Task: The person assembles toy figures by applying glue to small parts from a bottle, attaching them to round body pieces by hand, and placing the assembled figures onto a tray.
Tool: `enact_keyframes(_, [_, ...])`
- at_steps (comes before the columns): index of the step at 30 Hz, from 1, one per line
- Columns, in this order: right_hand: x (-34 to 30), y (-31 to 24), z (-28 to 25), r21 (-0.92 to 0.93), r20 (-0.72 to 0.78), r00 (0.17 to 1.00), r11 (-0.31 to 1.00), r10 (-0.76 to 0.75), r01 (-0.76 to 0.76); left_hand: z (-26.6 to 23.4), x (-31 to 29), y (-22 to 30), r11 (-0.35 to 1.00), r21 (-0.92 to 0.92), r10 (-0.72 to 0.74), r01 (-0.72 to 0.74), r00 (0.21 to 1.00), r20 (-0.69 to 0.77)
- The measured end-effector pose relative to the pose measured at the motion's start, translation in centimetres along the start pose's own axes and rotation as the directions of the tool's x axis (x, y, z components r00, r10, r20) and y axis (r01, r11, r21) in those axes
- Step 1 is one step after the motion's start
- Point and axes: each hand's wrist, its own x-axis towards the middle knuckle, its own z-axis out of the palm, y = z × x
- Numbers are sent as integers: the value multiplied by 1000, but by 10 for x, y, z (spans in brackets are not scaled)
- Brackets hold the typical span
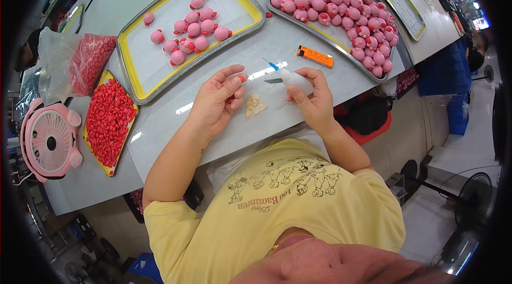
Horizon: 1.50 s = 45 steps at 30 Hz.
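My left hand pinches a small red piece between thumb and fingertips. Another bit of red shows by its curled fingers. In my right hand is a white squeeze bottle, tipped toward the left hand, with a thin needle on a blue fitting at its end. A dark, blade-like strip lies beside the bottle; whether the hand also holds it, I cannot tell. Below, between the hands, a crumpled beige scrap rests on the grey table.
Pink balls with red parts lie on a yellow-edged tray. Another tray at far right is heaped with pink balls. An orange box lies nearby. At left are red pieces, a plastic bag and a pink fan.
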Motion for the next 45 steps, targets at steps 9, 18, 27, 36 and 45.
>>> enact_keyframes(9, [2,-5,-12,29,34,999,999,35,-36,19,2,1,987,-146,-75,67,996,-49])
enact_keyframes(18, [6,-10,-33,4,34,999,999,42,-42,23,17,-7,974,-210,-64,84,993,98])
enact_keyframes(27, [8,-2,-57,-42,84,996,999,13,-9,47,16,-22,993,119,8,-3,999,-41])
enact_keyframes(36, [3,0,-14,53,16,1000,999,8,-9,23,4,-12,719,672,268,-178,963,-31])
enact_keyframes(45, [0,-1,-7,94,-12,1000,995,13,-12,23,-5,-6,949,315,45,-29,998,-43])
